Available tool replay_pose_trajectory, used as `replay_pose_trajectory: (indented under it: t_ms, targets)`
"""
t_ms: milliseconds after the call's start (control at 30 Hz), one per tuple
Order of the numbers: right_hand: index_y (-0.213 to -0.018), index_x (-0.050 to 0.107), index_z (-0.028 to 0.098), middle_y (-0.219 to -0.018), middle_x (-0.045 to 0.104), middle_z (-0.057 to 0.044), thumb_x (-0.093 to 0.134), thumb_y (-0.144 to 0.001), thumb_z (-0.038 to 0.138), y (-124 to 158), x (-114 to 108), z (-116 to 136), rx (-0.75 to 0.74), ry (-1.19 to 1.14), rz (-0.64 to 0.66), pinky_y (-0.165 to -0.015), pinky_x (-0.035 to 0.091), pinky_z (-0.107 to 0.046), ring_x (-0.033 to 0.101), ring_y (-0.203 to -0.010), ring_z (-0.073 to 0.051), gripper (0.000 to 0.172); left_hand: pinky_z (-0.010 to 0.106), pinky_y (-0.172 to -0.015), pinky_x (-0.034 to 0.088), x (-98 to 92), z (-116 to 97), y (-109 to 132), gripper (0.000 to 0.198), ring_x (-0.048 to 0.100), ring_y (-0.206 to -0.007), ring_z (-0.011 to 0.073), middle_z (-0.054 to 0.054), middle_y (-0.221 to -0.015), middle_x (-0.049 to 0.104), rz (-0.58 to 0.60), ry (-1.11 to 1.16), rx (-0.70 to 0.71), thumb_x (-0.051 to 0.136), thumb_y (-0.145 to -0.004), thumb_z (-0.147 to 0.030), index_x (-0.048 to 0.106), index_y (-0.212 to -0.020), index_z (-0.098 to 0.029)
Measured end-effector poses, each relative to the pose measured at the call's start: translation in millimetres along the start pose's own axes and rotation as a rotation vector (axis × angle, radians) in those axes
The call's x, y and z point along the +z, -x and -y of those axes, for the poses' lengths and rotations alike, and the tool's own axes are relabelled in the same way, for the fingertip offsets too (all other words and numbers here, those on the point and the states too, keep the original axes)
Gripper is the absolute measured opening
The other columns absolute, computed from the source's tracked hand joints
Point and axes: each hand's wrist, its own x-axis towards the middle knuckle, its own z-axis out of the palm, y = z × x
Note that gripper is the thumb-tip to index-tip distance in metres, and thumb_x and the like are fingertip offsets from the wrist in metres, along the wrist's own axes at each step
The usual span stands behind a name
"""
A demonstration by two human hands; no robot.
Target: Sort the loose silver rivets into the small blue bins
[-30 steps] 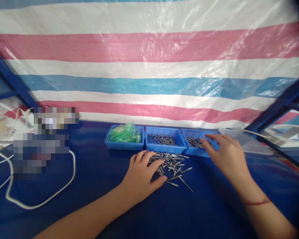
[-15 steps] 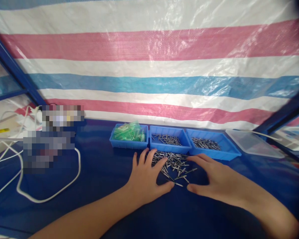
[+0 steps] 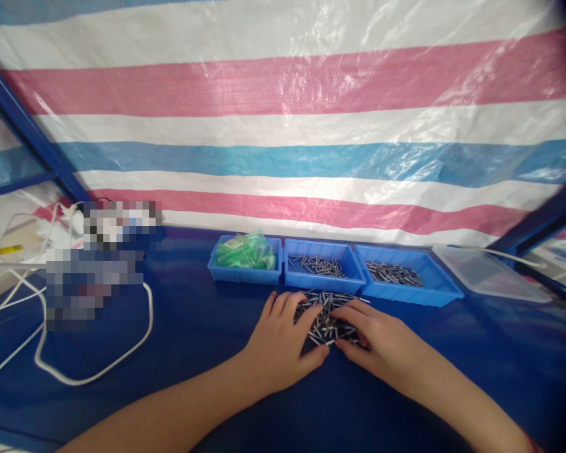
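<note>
A loose pile of metal blind rivets [image 3: 329,318] lies on the blue tabletop [image 3: 179,327]. My left hand [image 3: 283,343] rests at the pile's left side, palm down, with fingers spread and touching the rivets' edge. Over the right side curves my right hand [image 3: 382,343], its thumb and fingers apart around some of the rivets and partly hiding them. Just behind the pile stands a blue bin [image 3: 324,283] with more rivets. To its right, another blue bin [image 3: 415,294] also has rivets in it.
At the left of the row, a third blue bin [image 3: 245,275] contains green plastic packets [image 3: 248,251]. A clear plastic lid [image 3: 490,277] lies at the right. White cables [image 3: 94,377] loop across the left side. Behind everything hangs a striped plastic sheet [image 3: 283,157].
My right hand has moved left onto the pile, bringing its stray rivets closer together. My left hand has stayed almost in place, its fingers slightly more bent.
</note>
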Motion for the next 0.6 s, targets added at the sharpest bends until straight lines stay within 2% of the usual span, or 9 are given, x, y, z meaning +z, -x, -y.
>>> replay_pose_trajectory:
  t_ms: [133,333,500,600]
  targets:
    - [-0.096,0.064,0.022,-0.094,0.063,-0.005,0.05,-0.084,0.013,-6,5,8,-0.058,-0.048,0.007,-0.064,0.05,-0.028,0.063,-0.072,-0.016,0.02,0.055,-0.107,0.028,0.1,0,-1,0.05,0.044,-0.12,0.0295,0.012,-0.127,0.049,-0.01,0.009,0.005,0.054,-0.086,-0.042,0.046,-0.131,-0.022]
    - [-0.089,0.061,0.022,-0.094,0.062,-0.005,0.045,-0.09,0.016,-8,9,8,-0.133,-0.113,-0.012,-0.076,0.051,-0.03,0.063,-0.083,-0.017,0.017,0.053,-0.105,0.031,-0.7,-1,0,0.042,0.046,-0.114,0.0276,0.01,-0.122,0.052,-0.016,0.012,-0.019,0.051,-0.089,-0.039,0.05,-0.127,-0.022]
    - [-0.086,0.058,0.021,-0.094,0.061,-0.007,0.042,-0.092,0.019,-10,-1,7,-0.169,-0.075,-0.057,-0.08,0.049,-0.034,0.06,-0.087,-0.019,0.017,0.047,-0.1,0.039,-5.4,-2,-2,0.034,0.048,-0.11,0.0254,0.009,-0.118,0.054,-0.064,0.06,-0.018,0.051,-0.09,-0.034,0.055,-0.121,-0.022]
    - [-0.086,0.055,0.021,-0.09,0.061,-0.006,0.042,-0.091,0.019,-12,-12,13,-0.172,-0.121,-0.082,-0.075,0.048,-0.033,0.059,-0.083,-0.019,0.014,0.04,-0.096,0.042,-10.9,-1,-5,0.023,0.051,-0.106,0.0225,0.009,-0.111,0.057,-0.135,0.129,0.009,0.048,-0.092,-0.029,0.062,-0.108,-0.02]
